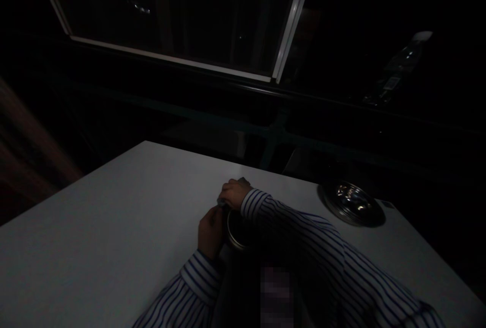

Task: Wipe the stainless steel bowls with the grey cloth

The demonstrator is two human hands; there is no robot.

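A dark round vessel with a shiny metal rim [236, 243] is close to my body at the table's near side, partly covered by my right sleeve. My right hand [233, 194] reaches across its far side, fingers bent over a small grey cloth [244, 181] that shows past the knuckles and under the fingertips. Just below, my left hand [211, 232] is closed at the vessel's left side. Its fingertips meet near the cloth, but the dark hides what they grip.
The white table [152, 206] spans the foreground. A shiny metal bowl [355, 204] sits by its far right edge. Behind it, a clear plastic bottle with a white cap [402, 67] stands near a window with a light frame [170, 58]. The room is very dark.
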